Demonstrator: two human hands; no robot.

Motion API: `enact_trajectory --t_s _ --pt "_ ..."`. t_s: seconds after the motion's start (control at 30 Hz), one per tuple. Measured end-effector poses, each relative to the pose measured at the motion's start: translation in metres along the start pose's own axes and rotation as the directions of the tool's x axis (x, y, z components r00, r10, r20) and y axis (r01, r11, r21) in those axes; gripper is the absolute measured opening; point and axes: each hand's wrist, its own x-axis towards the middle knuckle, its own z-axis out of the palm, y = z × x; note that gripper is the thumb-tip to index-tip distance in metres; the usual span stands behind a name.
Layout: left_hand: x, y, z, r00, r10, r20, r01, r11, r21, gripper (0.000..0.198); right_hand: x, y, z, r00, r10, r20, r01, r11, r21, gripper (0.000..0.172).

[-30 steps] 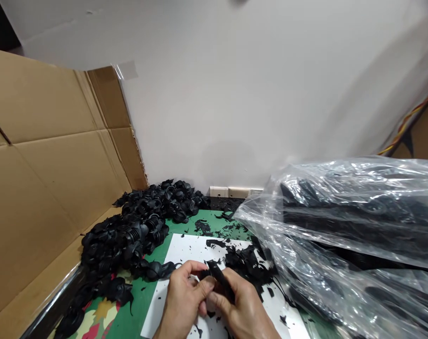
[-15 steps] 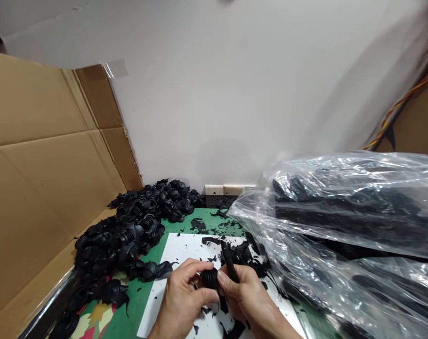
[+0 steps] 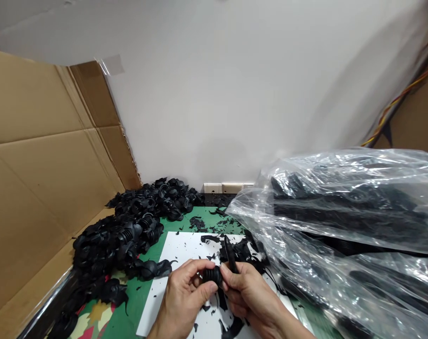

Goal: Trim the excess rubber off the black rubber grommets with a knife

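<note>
A small ribbed black rubber part [image 3: 212,275] is pinched between both hands above a white sheet [image 3: 180,254]. My left hand [image 3: 181,297] curls its thumb and fingers round the part's left side. My right hand [image 3: 251,292] grips the part's right side and also holds a thin black tool [image 3: 230,255] that sticks upward. Black trimmings [image 3: 244,252] lie scattered on the sheet just behind the hands.
A heap of similar black ribbed rubber parts [image 3: 129,230] lies at the left on the green mat [image 3: 129,320]. A cardboard wall [image 3: 40,155] stands on the left. At the right lies a clear plastic bag [image 3: 341,226] with black parts inside. A white wall [image 3: 217,94] is behind.
The part was turned in my hands: its ribbed round end now shows between my thumbs, and the black tool points upward. The view shifted a little.
</note>
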Motion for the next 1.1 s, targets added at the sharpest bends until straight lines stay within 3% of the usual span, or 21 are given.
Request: enact_trajectory --t_s 0.27,0.5,0.67,0.77,0.9,1.1 --pt "0.001 -0.006 0.001 0.994 -0.033 -0.108 0.032 0.999 -0.007 0.02 0.001 0.004 0.005 0.991 -0.09 -0.098 0.059 0.956 -0.286 0.046" --pt "0.001 -0.001 0.005 0.987 -0.152 -0.044 0.135 0.955 -0.266 0.031 -0.001 0.007 0.005 0.992 -0.099 -0.072 0.093 0.993 -0.074 0.043" --pt "0.0 0.0 0.01 0.979 -0.187 -0.086 0.151 0.937 -0.315 0.027 0.0 0.009 0.007 0.986 -0.132 -0.102 0.121 0.987 -0.105 0.043" --pt "0.0 0.002 0.009 0.98 -0.135 -0.147 0.089 0.955 -0.284 0.022 0.002 0.012 0.006 0.979 -0.16 -0.124 0.149 0.984 -0.099 0.042" --pt "0.0 0.001 0.007 0.967 0.025 -0.252 -0.073 0.98 -0.184 0.018 0.004 0.015 0.005 0.982 -0.124 -0.14 0.116 0.991 -0.061 0.044" --pt "-0.003 -0.008 0.006 0.957 0.13 -0.26 -0.147 0.988 -0.047 0.018 0.01 0.023 0.005 0.979 -0.145 -0.143 0.138 0.988 -0.064 0.044"
